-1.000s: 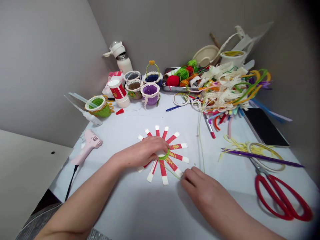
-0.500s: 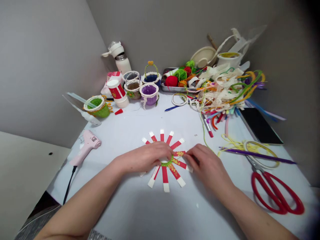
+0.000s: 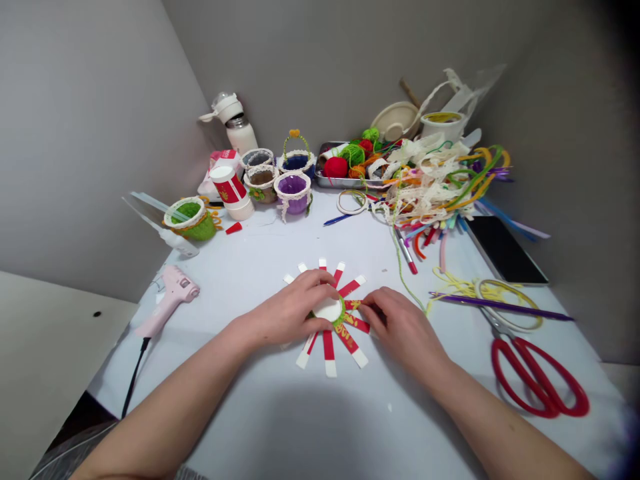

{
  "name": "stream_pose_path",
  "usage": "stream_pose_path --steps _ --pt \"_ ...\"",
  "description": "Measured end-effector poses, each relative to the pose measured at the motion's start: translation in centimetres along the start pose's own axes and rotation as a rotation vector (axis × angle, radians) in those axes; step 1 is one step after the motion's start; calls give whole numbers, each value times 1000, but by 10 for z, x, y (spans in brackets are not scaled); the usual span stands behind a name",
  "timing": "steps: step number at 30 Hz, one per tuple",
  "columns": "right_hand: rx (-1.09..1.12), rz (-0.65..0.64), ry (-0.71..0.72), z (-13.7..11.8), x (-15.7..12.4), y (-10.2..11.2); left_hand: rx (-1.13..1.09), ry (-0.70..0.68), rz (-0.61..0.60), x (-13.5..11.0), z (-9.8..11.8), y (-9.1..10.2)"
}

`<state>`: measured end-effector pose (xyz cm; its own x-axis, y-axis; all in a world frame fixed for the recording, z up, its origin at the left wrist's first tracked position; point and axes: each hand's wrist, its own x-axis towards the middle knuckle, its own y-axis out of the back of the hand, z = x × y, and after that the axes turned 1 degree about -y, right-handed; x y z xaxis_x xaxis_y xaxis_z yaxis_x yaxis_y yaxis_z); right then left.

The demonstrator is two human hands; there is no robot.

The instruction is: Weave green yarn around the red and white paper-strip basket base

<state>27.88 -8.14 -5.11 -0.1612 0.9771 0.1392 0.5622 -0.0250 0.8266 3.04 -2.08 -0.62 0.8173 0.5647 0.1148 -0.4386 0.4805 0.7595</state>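
Observation:
A paper cup cut into strips [image 3: 329, 350] lies splayed on the white table like a sunburst, red with gold print and white ends. Green yarn [image 3: 343, 312] rings its round white base. My left hand [image 3: 295, 308] rests over the left side, thumb and fingers bent around the base and holding it; it hides several strips. On the right, my right hand [image 3: 400, 320] pinches the tip of one strip. Whether yarn is also between those fingers is hidden. A loose green strand [image 3: 406, 270] runs from the craft pile down toward my right hand.
Red-handled scissors [image 3: 540, 377], a purple crochet hook [image 3: 505, 307] and a phone [image 3: 507, 248] lie right. A pink glue gun [image 3: 173, 300] lies left. Behind stand small decorated cups [image 3: 293, 195], a yarn tray [image 3: 345, 181], a bottle [image 3: 243, 137] and a lace pile [image 3: 435, 173].
My left hand's thumb and index finger have spread apart, showing more of the white base. My right hand still pinches at the same strip. The view has shifted slightly.

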Motion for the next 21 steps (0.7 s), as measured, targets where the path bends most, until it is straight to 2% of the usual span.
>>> stream_pose_path --steps 8,13,17,21 --pt "50 -1 111 2 -2 5 77 56 -92 -1 -10 9" --pt "58 -46 215 -8 -9 14 52 69 -138 -6 -15 17" --pt "9 -126 318 -16 -22 21 6 38 -169 -8 -17 20" --pt "-96 -145 414 -20 -36 24 -54 -14 -155 -9 -18 20"
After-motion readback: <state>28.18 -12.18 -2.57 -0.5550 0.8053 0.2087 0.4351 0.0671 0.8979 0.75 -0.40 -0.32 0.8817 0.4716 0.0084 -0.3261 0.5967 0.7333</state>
